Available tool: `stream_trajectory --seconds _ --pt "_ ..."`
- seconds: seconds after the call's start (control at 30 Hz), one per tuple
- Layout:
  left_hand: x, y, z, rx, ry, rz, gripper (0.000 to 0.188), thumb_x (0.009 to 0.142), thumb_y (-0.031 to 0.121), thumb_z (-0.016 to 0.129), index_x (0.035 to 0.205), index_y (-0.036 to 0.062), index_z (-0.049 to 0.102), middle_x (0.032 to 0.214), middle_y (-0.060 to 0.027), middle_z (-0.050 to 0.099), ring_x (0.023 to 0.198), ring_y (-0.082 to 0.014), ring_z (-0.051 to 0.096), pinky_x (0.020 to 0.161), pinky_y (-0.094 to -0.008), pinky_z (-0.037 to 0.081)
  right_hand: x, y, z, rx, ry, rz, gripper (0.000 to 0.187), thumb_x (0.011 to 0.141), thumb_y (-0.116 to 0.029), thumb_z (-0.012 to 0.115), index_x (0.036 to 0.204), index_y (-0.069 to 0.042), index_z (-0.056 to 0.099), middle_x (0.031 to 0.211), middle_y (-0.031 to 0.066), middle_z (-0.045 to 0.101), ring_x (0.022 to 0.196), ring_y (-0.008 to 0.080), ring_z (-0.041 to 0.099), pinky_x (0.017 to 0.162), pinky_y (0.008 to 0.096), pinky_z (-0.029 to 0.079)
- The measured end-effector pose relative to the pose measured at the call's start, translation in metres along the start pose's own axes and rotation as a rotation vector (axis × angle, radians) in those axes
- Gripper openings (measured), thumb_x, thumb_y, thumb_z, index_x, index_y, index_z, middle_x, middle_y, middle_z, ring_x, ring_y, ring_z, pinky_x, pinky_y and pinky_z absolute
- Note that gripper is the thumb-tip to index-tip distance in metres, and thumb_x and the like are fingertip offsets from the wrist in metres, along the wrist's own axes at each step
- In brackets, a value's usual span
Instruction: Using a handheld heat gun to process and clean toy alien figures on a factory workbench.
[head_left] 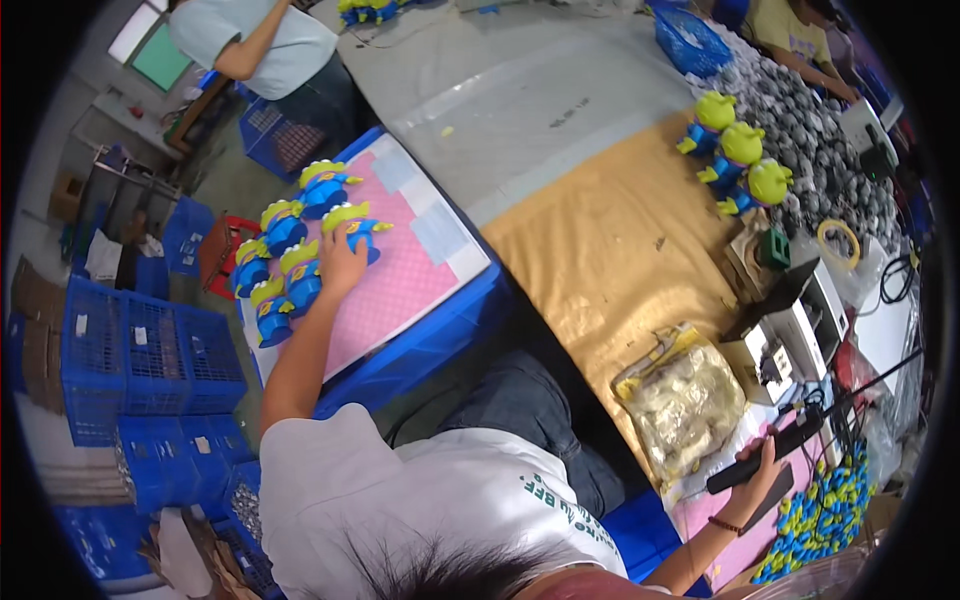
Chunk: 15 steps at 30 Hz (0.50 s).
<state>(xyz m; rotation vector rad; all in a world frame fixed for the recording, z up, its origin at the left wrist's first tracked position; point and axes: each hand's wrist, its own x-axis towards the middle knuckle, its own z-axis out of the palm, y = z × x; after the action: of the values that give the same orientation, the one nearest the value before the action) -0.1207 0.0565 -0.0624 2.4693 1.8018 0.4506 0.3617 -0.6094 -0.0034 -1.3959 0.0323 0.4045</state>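
Observation:
My left hand (pixel 345 262) is closed around a toy figure (pixel 361 228) with a green head and blue body. That figure is at the right of a group of several matching figures (pixel 283 228), lying on a pink-lined board (pixel 385 280). Out to the right, my right hand (pixel 760 478) grips a long black handheld tool (pixel 775 448) whose thin rod points up and right. Its exact kind cannot be made out. Beside that hand is a clear plastic-wrapped package (pixel 690 405) on the tan-covered table (pixel 600 270).
Three figures (pixel 740 145) stand at the far right beside a heap of small grey parts (pixel 810 130). Small blue and green parts (pixel 825 510) lie at lower right. Blue crates (pixel 150 340) are stacked left. One person (pixel 265 45) stands at far left; another (pixel 800 40) sits far right.

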Motion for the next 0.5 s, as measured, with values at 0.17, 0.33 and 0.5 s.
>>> stream_trajectory --seconds 0.17,0.33,0.5 --pt "0.048 0.007 -0.018 0.038 -0.217 -0.249 0.111 0.071 0.043 0.078 0.155 0.008 0.015 0.149 -0.0276 0.038 0.137 -0.0428 0.038 0.112 -0.0465 0.035 0.001 0.001 0.001 -0.01 -0.022 0.005 0.044 0.096 -0.022 0.062 0.13 0.003 0.048 0.077 0.0023 0.054 0.06 0.0105 0.051 0.055 0.0242 0.045" --pt "0.067 0.023 -0.015 0.086 -0.325 -0.353 0.133 0.061 0.038 0.085 0.157 0.0134 -0.003 0.155 -0.0233 0.029 0.141 -0.038 0.035 0.112 -0.0439 0.036 -0.004 -0.005 0.008 -0.044 -0.013 -0.028 0.044 0.096 -0.022 0.061 0.13 0.003 0.048 0.076 0.002 0.054 0.06 0.0099 0.052 0.055 0.0234 0.044" --pt "0.055 -0.014 -0.03 -0.561 -0.226 -0.311 0.122 0.066 0.032 0.085 0.157 0.0148 0.004 0.152 -0.0159 0.036 0.136 -0.0314 0.042 0.108 -0.0473 0.041 0.0 0.003 0.007 0.014 -0.02 -0.003 0.044 0.096 -0.023 0.062 0.128 0.003 0.049 0.076 0.0024 0.055 0.06 0.0103 0.053 0.054 0.023 0.044"
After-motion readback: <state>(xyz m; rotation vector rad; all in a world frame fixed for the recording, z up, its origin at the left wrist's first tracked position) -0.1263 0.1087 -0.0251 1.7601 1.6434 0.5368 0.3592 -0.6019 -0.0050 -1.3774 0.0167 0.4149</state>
